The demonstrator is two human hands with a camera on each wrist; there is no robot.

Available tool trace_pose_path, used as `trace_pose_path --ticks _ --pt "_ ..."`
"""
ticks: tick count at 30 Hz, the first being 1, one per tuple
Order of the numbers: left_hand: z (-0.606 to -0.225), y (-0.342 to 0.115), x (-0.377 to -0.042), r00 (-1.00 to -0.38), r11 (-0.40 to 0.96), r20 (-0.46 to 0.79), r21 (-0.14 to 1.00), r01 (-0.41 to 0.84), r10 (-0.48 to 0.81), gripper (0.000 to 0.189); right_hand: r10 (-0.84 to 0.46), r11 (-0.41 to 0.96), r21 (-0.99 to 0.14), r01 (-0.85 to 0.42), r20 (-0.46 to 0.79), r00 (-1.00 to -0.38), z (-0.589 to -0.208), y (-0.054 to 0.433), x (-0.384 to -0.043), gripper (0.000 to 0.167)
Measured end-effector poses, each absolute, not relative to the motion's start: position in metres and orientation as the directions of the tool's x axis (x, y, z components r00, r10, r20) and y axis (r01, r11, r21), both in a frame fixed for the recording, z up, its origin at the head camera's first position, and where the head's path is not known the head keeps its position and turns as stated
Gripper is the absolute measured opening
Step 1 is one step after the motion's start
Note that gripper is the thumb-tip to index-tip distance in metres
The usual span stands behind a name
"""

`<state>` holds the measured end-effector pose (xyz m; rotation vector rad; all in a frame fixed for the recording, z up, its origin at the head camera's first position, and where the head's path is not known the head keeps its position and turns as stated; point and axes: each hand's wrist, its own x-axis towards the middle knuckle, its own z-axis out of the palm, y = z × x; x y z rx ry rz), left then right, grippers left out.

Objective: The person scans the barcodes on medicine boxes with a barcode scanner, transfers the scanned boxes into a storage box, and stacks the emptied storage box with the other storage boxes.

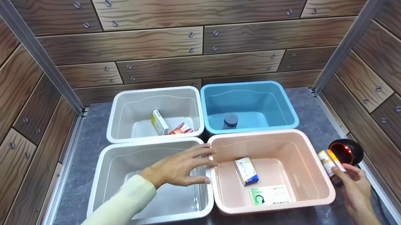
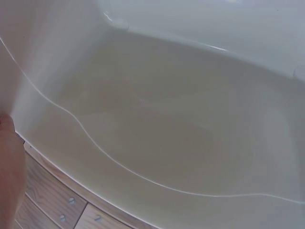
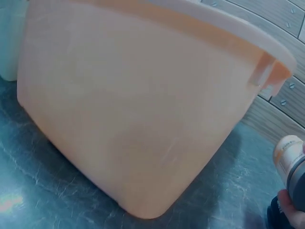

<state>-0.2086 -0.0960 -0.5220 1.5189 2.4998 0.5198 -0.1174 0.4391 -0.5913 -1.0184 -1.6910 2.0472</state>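
My right hand [image 1: 356, 188] grips a small bottle [image 1: 329, 161] with a white and orange label, held beside the pink bin's right rim. In the right wrist view the bottle [image 3: 288, 155] shows a dark grey cap, and only fingertips [image 3: 291, 212] appear at the edge. Right behind the bottle stands a black barcode scanner [image 1: 355, 150], glowing red inside, its light on the label. Over the adjoining rims of the front grey bin [image 1: 96, 181] and the pink bin [image 1: 326, 188], my left hand [image 1: 190, 165] is spread with straight fingers, holding nothing.
The pink bin holds a white-and-blue box [image 1: 246, 171] and a green-and-white box [image 1: 270, 195]. Behind it, a blue bin [image 1: 290, 114] contains a dark-capped bottle [image 1: 230, 121]. The back grey bin [image 1: 113, 123] has a yellow-white box [image 1: 159, 122] and a red box [image 1: 181, 129]. Wood-patterned walls surround everything.
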Motion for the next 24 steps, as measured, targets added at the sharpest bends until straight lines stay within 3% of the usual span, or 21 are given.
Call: trace_pose_path --ticks 8,16,19,24 --pt "-0.522 -0.097 -0.208 -0.472 0.423 0.032 0.393 0.816 0.881 0.059 0.683 -0.125 -0.975 0.184 -0.219 -0.697 -0.600 0.436 -0.115 0.034" --pt "-0.522 -0.098 -0.208 -0.467 0.419 0.042 0.374 0.827 0.883 0.059 0.621 -0.304 -0.927 0.218 -0.367 -0.693 -0.595 0.441 -0.113 0.016" --pt "-0.522 -0.098 -0.208 -0.471 0.425 0.029 0.382 0.820 0.882 0.060 0.573 -0.366 -0.912 0.186 -0.378 -0.727 -0.588 0.444 -0.114 0.014" --pt "-0.524 -0.097 -0.209 -0.469 0.424 0.022 0.393 0.816 0.883 0.060 0.476 -0.324 -0.936 0.137 -0.287 -0.831 -0.558 0.455 -0.125 0.022"
